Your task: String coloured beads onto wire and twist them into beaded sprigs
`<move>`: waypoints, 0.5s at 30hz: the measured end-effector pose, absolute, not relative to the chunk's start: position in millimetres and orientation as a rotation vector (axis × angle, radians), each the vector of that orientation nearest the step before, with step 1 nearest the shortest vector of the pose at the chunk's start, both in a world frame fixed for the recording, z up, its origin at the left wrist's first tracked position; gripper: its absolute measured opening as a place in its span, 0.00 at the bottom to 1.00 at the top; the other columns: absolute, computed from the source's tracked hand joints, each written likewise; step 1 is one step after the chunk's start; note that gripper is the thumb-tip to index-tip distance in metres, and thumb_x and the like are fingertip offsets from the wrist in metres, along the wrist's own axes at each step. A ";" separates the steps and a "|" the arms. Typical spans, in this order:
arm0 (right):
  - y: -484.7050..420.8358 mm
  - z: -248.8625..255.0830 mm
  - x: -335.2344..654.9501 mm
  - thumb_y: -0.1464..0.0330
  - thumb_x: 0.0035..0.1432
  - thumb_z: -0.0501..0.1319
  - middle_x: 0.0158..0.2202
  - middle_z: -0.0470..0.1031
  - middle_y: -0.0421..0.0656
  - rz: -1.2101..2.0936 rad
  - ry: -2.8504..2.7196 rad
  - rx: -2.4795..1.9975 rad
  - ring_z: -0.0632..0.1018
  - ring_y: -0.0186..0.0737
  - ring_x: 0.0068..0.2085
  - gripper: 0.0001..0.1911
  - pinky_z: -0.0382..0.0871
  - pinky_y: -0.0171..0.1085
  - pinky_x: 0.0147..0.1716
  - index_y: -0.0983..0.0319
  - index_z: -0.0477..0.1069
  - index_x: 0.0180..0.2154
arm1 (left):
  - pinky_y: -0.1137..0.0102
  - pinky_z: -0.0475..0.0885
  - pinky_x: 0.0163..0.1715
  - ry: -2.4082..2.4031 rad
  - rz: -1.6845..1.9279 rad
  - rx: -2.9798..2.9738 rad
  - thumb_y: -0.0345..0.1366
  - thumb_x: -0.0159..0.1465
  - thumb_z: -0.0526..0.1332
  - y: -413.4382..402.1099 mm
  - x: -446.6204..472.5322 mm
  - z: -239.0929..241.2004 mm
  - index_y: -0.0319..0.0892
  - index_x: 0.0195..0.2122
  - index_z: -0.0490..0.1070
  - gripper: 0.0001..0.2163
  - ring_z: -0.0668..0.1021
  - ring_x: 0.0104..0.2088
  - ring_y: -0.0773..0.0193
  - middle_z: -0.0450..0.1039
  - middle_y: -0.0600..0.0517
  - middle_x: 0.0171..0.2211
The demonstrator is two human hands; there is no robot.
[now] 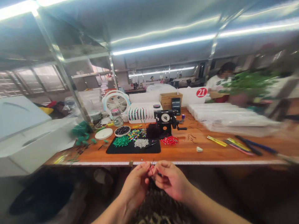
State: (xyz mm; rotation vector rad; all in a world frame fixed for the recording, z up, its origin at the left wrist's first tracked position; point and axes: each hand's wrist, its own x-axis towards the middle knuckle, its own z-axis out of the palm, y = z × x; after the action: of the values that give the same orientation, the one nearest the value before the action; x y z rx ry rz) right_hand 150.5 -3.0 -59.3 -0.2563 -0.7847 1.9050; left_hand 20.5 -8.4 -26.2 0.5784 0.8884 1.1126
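Observation:
Just in front of the table edge, my left hand (138,180) and my right hand (171,180) meet with fingertips pinched. Between them runs a thin dark strand (153,162), its tip poking up above the fingers. Both hands grip it; whether it is wire or cord I cannot make out. Beyond them lies a black mat (130,150) with green tube-like pieces (121,141), silvery-white beads (141,143) and mixed coloured beads (135,134). Red beads (170,140) are heaped at its right corner.
A black hand-cranked machine with a dial (165,119) stands behind the mat, beside a rack of spools (141,114). A dish of black beads (122,131), a white lid (104,133) and a fan (116,102) are leftward. Pliers (249,144) and wrapped rolls (229,115) lie right. A co-worker (220,82) sits beyond.

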 end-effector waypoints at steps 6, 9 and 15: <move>-2.8 -57.5 152.5 0.65 0.52 0.65 0.18 0.63 0.37 1.930 -0.796 -0.249 0.51 0.21 0.15 0.12 0.41 0.28 0.14 0.67 0.73 0.23 | 0.82 0.59 0.16 0.857 1.088 0.549 0.28 0.52 0.66 -10.1 21.6 -26.9 0.34 0.25 0.72 0.04 0.70 0.22 0.76 0.69 0.54 0.23; -3.9 -58.7 152.2 0.65 0.52 0.65 0.20 0.67 0.39 1.925 -0.779 -0.241 0.52 0.20 0.15 0.12 0.43 0.27 0.13 0.67 0.73 0.24 | 0.82 0.59 0.16 0.848 1.090 0.589 0.29 0.52 0.66 -9.3 21.7 -25.1 0.34 0.23 0.71 0.05 0.70 0.21 0.76 0.69 0.54 0.22; -1.4 -59.9 169.3 0.52 0.57 0.55 0.24 0.71 0.45 1.689 -1.077 -0.661 0.67 0.29 0.19 0.26 0.54 0.29 0.14 0.67 0.72 0.21 | 0.81 0.56 0.14 1.048 1.216 0.792 0.35 0.49 0.69 -4.7 14.0 -17.2 0.36 0.26 0.72 0.09 0.75 0.25 0.68 0.75 0.49 0.24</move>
State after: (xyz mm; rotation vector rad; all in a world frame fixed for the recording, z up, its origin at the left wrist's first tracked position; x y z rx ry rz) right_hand 169.3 -1.4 -59.9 -0.6613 -1.0766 1.6893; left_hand 14.0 -4.7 -17.2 0.7916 1.0477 1.2160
